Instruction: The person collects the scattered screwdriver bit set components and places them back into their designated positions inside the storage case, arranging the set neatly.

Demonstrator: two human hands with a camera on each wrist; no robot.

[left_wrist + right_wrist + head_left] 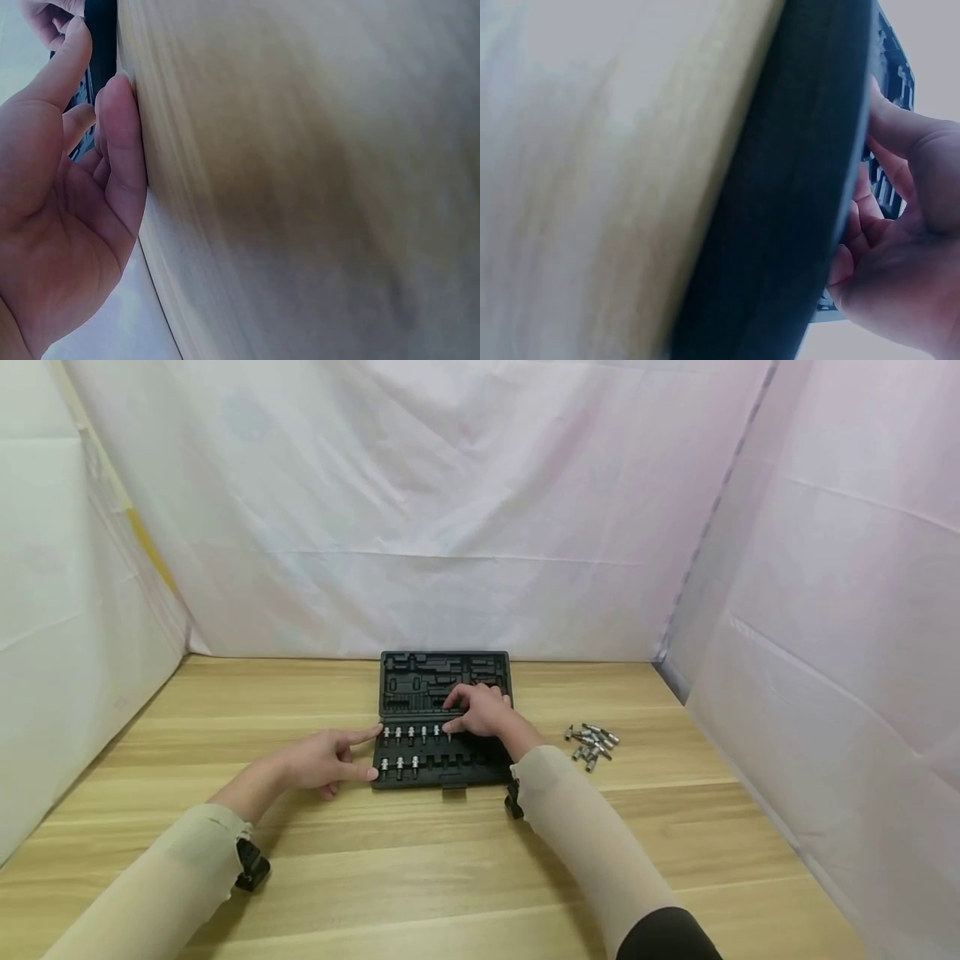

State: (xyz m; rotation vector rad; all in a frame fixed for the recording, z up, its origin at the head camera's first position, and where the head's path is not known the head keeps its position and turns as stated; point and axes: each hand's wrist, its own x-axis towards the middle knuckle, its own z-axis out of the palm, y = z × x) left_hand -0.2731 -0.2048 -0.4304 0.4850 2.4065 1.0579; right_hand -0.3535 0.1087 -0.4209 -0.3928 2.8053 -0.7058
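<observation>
A black tool case (442, 782) lies unfolded on the table, its moulded lid at the back. Silver bit sockets (411, 733) stand in its upper row, with three more bit sockets (400, 766) in the lower row's left end. My left hand (322, 762) touches the case's left edge with outstretched index finger and thumb, spread apart. Over the case, my right hand (483, 712) has its thumb tip right at the rightmost bit socket (449, 737) of the upper row, the index finger arched above. In the right wrist view the case's dark side hides part of the right fingers.
A loose pile of silver bit sockets (592, 745) lies on the wooden table (375, 877) to the right of the case. White cloth (420, 510) hangs behind the table and along both sides. A small black camera (252, 864) is strapped at the left wrist.
</observation>
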